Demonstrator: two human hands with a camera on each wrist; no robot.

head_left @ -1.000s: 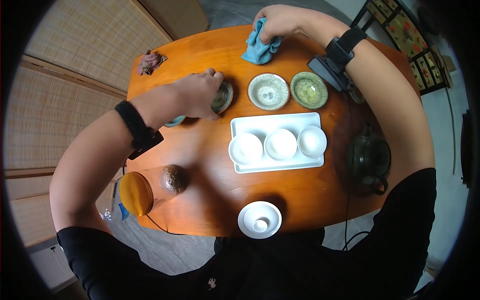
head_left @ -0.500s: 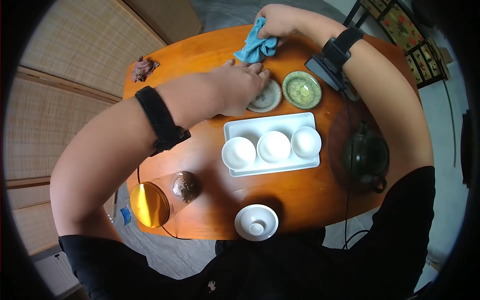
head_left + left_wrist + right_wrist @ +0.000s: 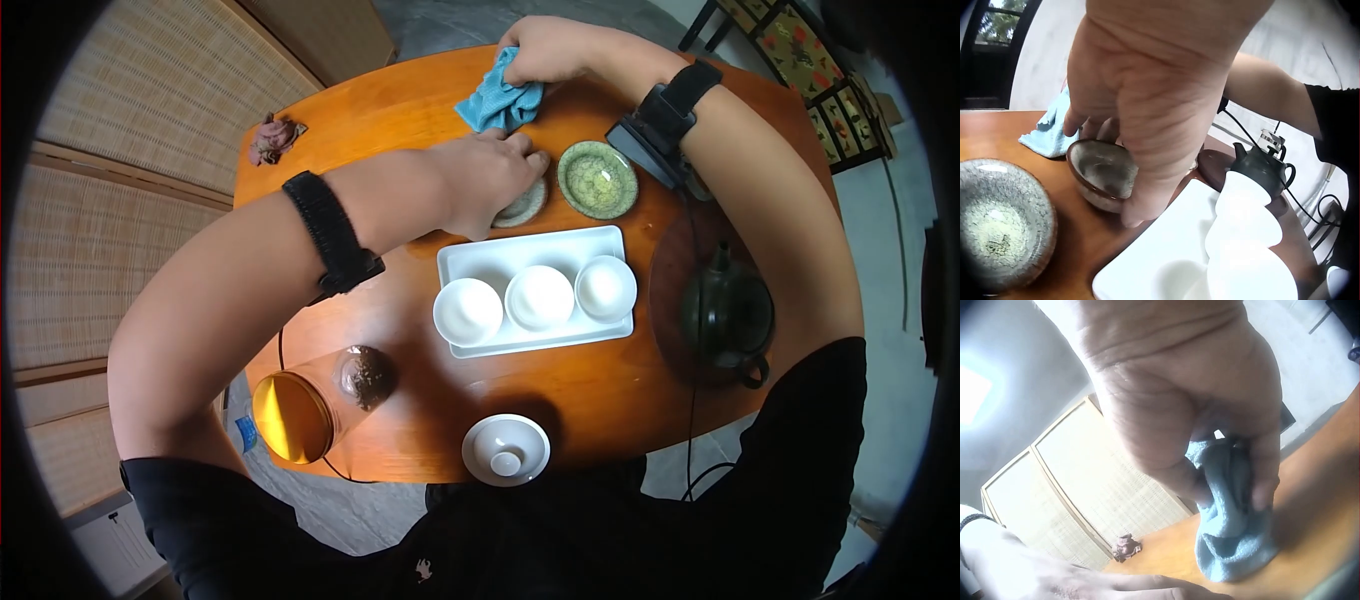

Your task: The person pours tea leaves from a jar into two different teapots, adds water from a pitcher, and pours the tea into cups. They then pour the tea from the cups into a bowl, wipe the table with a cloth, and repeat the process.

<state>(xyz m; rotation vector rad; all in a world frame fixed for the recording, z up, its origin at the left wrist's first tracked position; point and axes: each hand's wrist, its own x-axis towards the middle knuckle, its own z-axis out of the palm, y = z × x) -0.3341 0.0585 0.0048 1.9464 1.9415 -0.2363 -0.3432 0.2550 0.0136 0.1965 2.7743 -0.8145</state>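
Note:
My left hand (image 3: 490, 175) reaches over a small grey crackle-glazed tea bowl (image 3: 522, 210) and covers much of it in the head view. The left wrist view shows the thumb at the near side of this brown-rimmed bowl (image 3: 1102, 170) and the fingers at its far side, gripping it. Another speckled bowl (image 3: 1004, 231) stands to its left there, hidden under the forearm in the head view. At the table's far edge my right hand (image 3: 550, 50) pinches a crumpled light-blue cloth (image 3: 1232, 537), whose lower folds hang toward the wood. A green crackled bowl (image 3: 598, 180) sits right of the gripped one.
Nearer me is a white tray (image 3: 540, 342) with three white cups. A dark teapot (image 3: 735, 310) stands at the right, a lidded white bowl (image 3: 506, 450) at the front edge. Front left is a clear jar with a yellow lid (image 3: 290, 418); far left, a brownish figurine (image 3: 274, 138).
My left hand has moved right, from a dark bowl on the left to the grey crackled bowl. The right hand keeps hold of the cloth, which has shifted slightly left and nearer.

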